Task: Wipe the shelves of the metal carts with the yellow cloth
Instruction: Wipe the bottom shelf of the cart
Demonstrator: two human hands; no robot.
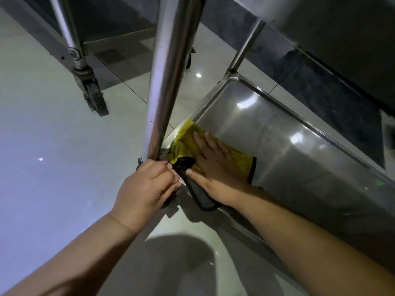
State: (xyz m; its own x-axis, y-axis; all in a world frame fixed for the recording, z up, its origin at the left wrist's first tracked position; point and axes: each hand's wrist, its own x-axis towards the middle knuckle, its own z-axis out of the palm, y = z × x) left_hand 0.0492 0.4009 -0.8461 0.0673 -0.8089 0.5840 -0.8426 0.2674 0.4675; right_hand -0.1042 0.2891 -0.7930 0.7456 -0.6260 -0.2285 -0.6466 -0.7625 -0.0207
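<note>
The yellow cloth (239, 161) with a black edge lies in the near left corner of the bottom shelf (299, 150) of a metal cart. My right hand (210, 161) lies flat on the cloth with straight fingers, pressing it onto the shelf. My left hand (147, 184) has its fingers curled round the shelf's corner at the foot of the cart's upright post (168, 77). Part of the cloth hangs over the shelf's rim near my right wrist.
A second metal cart stands at the upper left, its caster wheel (95, 97) on the glossy tiled floor (42, 167). The shelf above (342, 39) overhangs the bottom shelf at the upper right. A thinner post (245, 48) rises at the shelf's far corner.
</note>
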